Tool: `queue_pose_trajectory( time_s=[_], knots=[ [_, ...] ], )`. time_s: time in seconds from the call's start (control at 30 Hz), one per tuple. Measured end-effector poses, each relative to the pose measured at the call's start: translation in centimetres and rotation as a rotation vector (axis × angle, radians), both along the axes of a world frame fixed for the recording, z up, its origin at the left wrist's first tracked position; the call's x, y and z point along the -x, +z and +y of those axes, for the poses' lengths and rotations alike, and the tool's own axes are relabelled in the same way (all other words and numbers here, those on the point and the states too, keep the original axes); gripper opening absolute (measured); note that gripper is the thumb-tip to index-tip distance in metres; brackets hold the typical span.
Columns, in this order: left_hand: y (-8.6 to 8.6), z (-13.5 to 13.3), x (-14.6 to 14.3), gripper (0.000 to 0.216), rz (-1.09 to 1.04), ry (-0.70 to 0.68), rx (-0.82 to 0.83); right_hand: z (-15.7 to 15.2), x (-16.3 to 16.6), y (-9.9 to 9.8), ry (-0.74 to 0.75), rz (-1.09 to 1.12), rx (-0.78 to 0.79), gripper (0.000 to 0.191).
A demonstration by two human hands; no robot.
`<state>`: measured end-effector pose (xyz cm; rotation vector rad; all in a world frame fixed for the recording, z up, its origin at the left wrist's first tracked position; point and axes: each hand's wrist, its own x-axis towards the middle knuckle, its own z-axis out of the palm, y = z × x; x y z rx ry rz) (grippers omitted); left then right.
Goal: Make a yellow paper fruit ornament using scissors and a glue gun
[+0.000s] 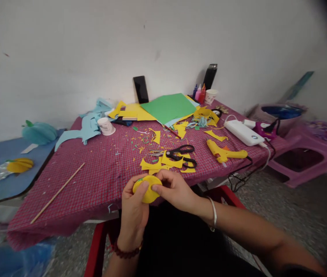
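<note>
A round yellow piece [151,197] is held up at the near edge of the cloth-covered table [102,165], as seen by this onlooker. The fingers of the left hand [134,206] and right hand [177,192] pinch it, both thumbs on its face; a green bit [140,180] shows at its eleven-o'clock rim. With the wall [94,50] at twelve, black-handled scissors [171,155] lie at one among yellow scraps [148,166]. A yellow glue gun [222,152] lies at two, a white box [242,132] beyond it. A wooden stick [57,193] lies at nine, a paper cup [104,126] stands at eleven, and a green sheet [170,109] lies near twelve. A slack pinch could let the piece slip, and a snag on the glue gun's black cord [250,161] could drag the tool off the edge. The white box bears a round emblem; no brand or wording is legible from here.
</note>
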<state>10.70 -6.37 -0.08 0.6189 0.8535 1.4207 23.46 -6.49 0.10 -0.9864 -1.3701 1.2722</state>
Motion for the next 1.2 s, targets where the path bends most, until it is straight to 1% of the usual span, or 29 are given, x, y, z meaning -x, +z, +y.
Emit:
queue_pose_trajectory(
  time_s=[0.07, 0.13, 0.2, 0.23, 0.3, 0.33, 0.37, 0.4, 0.47, 0.53, 0.6, 0.73, 0.83, 0.87, 0.93, 1.0, 1.07, 1.13, 1.2],
  knots=[
    [-0.1, 0.1, -0.3, 0.030, -0.018, 0.032, 0.031, 0.2, 0.0, 0.1, -0.001, -0.029, -0.024, 0.031],
    [-0.2, 0.2, -0.4, 0.028, -0.037, 0.057, 0.043, 0.5, -0.7, 0.7, 0.061, -0.102, -0.071, 0.029],
    [-0.1, 0.4, -0.2, 0.026, -0.062, 0.079, 0.056, 1.3, -2.6, 1.6, 0.180, -0.260, -0.155, 0.021],
    [0.0, 0.5, -0.1, 0.026, -0.078, 0.084, 0.069, 2.0, -3.9, 2.1, 0.183, -0.371, -0.213, 0.017],
    [0.1, 0.7, 0.2, 0.025, -0.116, 0.084, 0.109, 3.6, -6.9, 2.5, -0.023, -0.671, -0.332, 0.019],
    [0.1, 0.7, 0.4, 0.025, -0.133, 0.079, 0.131, 4.5, -8.4, 2.4, -0.121, -0.851, -0.370, 0.024],
    [0.2, 0.8, 0.5, 0.026, -0.147, 0.072, 0.149, 5.3, -9.7, 2.1, -0.170, -1.034, -0.392, 0.033],
    [0.2, 0.7, 0.5, 0.027, -0.155, 0.063, 0.159, 5.9, -10.8, 1.8, -0.166, -1.195, -0.402, 0.041],
    [0.3, 0.6, 0.5, 0.029, -0.156, 0.043, 0.153, 6.5, -12.0, 1.1, -0.099, -1.381, -0.412, 0.045],
    [0.4, 0.4, 0.3, 0.030, -0.136, 0.024, 0.129, 6.4, -12.3, 0.8, -0.063, -1.479, -0.427, 0.043],
    [0.6, 0.2, 0.3, 0.031, -0.102, 0.006, 0.108, 6.1, -11.9, 0.9, -0.053, -1.541, -0.445, 0.042],
    [1.0, 0.0, 0.5, 0.031, -0.031, -0.011, 0.078, 6.4, -11.4, 1.7, 0.016, -1.585, -0.435, 0.047],
    [1.2, -0.1, 0.9, 0.030, -0.033, -0.021, 0.051, 7.3, -12.0, 2.0, 0.037, -1.517, -0.398, 0.051],
    [1.2, -0.2, 1.0, 0.029, -0.043, -0.028, 0.038, 7.5, -12.3, 2.1, 0.023, -1.477, -0.386, 0.052],
    [1.1, -0.3, 1.2, 0.027, -0.068, -0.053, -0.002, 7.6, -12.8, 2.2, -0.053, -1.391, -0.373, 0.048],
    [1.1, -0.3, 1.4, 0.024, -0.097, -0.092, -0.068, 7.2, -13.1, 2.5, -0.153, -1.290, -0.395, 0.043],
    [1.0, -0.4, 1.6, 0.022, -0.133, -0.134, -0.151, 6.4, -13.1, 2.8, -0.177, -1.169, -0.439, 0.045],
    [1.0, -0.3, 1.8, 0.023, -0.163, -0.164, -0.220, 5.6, -12.8, 2.9, -0.109, -1.057, -0.464, 0.050],
    [1.0, -0.3, 2.0, 0.025, -0.173, -0.171, -0.259, 5.0, -12.4, 3.0, -0.015, -0.985, -0.444, 0.049]
  ],
)
